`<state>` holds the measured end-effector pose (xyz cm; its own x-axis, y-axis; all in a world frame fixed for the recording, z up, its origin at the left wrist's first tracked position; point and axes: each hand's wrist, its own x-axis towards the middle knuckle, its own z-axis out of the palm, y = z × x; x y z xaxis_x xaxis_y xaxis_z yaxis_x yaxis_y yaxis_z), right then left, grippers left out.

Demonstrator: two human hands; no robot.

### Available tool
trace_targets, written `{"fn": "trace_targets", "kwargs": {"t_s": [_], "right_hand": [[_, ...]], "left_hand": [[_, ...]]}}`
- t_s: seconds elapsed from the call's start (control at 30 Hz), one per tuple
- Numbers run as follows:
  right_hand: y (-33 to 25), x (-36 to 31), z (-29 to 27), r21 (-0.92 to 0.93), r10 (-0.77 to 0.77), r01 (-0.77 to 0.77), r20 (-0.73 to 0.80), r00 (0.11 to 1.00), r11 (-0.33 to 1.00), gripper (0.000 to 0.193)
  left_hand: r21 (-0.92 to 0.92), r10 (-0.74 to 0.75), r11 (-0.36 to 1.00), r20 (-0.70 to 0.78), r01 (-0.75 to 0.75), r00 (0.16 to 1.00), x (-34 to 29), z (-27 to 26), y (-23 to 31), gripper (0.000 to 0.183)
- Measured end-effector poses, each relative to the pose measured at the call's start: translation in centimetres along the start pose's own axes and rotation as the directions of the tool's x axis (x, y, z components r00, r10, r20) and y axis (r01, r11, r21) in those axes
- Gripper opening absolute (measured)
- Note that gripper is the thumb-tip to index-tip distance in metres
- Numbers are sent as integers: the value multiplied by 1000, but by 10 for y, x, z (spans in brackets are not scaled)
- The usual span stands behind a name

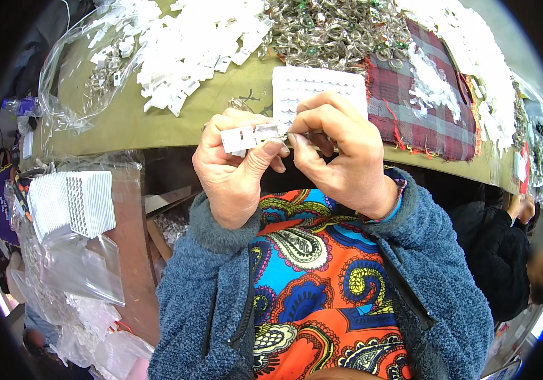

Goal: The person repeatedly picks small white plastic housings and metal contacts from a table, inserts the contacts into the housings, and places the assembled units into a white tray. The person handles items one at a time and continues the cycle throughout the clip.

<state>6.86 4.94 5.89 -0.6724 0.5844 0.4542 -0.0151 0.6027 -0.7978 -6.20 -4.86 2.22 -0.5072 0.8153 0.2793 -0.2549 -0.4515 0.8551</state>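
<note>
My left hand (228, 166) is closed around a small white slotted piece (236, 140), flat and roughly square, with a dark slot in its face. A greyish, shiny part (268, 132) adjoins its right side, between the thumb and fingers. At that right end, my right hand (342, 147) pinches with thumb and forefinger; what lies between the fingertips is too small to make out. Just behind the hands is a white sheet (319, 81) with rows of scalloped bumps, partly covered by the right hand.
On the table (176, 130) lie a heap of white pieces (202, 38), a pile of tangled greyish loops (341, 31) and plaid cloth (404, 107). Stacked white sheets (91, 201) and plastic bags (85, 266) are at left. Another person (499, 253) sits at right.
</note>
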Motion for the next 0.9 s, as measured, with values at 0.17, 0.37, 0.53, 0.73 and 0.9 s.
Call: {"fn": "trace_targets", "kwargs": {"t_s": [0.17, 0.37, 0.53, 0.73, 0.9], "right_hand": [[-5, 1, -5, 382, 431, -480, 211, 877, 790, 5], [-13, -3, -14, 511, 523, -616, 333, 784, 599, 9], [-12, -13, -11, 506, 520, -600, 308, 797, 620, 9], [-5, -15, -8, -68, 17, -21, -62, 998, 997, 11], [-8, -20, -5, 83, 73, -75, 18, 997, 994, 12]], "left_hand": [[-135, -16, 991, -34, 12, 999, -2, 4, -4, 18], [-492, -414, 770, 98, 405, 905, -2, 0, 2, 28], [-686, -564, 470, 250, 555, 787, -2, -3, 6, 33], [-521, -473, 712, 141, 471, 870, -10, -1, 6, 26], [-345, -476, 815, 60, 466, 877, -15, -1, 6, 21]]}}
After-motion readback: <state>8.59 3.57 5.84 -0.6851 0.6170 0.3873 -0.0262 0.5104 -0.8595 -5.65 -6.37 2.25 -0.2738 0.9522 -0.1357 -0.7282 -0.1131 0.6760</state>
